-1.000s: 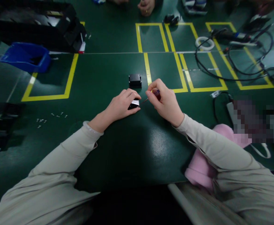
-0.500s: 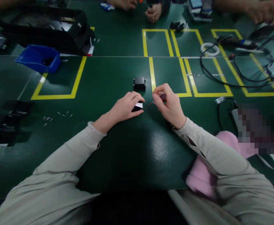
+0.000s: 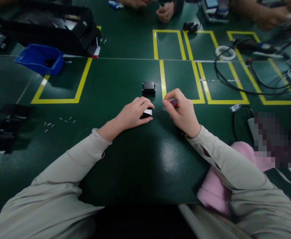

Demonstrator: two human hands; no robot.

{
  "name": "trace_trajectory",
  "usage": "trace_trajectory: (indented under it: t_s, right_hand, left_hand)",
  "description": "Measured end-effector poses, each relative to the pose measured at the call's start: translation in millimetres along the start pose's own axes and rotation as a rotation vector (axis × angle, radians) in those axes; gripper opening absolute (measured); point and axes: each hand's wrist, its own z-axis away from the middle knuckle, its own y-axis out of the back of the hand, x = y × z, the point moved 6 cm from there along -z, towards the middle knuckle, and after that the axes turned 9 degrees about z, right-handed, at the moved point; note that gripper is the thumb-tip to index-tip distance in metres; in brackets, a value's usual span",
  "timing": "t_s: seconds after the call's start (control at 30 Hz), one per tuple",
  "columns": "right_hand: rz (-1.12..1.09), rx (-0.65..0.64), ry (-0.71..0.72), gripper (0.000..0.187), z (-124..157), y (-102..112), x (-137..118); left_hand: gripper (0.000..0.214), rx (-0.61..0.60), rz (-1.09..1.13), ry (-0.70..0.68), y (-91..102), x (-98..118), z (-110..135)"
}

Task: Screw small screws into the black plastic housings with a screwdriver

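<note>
green table (image 3: pixel 125 79), screwdriver (image 3: pixel 172 103) tip pointing left toward block (image 3: pixel 146 114)

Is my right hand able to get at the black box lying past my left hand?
Probably yes: only bare table separates the right hand from the black box, though it is pinching a small screwdriver.
</note>
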Motion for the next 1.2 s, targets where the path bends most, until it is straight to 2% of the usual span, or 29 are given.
trace_trajectory:
  t_s: [0.13, 0.4, 0.6, 0.87, 1.07, 1.2]
  right_hand:
    - [-0.034, 0.006, 0.039, 0.003, 0, 0, -3]
    - [-0.013, 0.027, 0.128, 0.012, 5, 3, -8]
    - [0.043, 0.054, 0.126, 0.008, 8, 4, -10]
    - [0.151, 0.087, 0.228, 0.019, 8, 9, -19]
    - [0.141, 0.112, 0.195, 0.01, 9, 8, -16]
    - [0.143, 0.106, 0.197, 0.011, 9, 9, -15]
  left_hand:
    - [0.034, -0.002, 0.016, 0.003, 0.5, 0, 0]
    - [0.036, 0.003, 0.016, -0.005, 1.1, 1, 0]
    - [0.037, -0.005, 0.013, -0.001, 0.7, 1, 0]
    - [0.036, 0.002, 0.011, -0.027, 1.1, 1, -1]
    - [0.036, 0.0, 0.008, -0.029, 1.9, 2, -1]
    - [0.037, -0.005, 0.001, -0.026, 1.8, 3, 0]
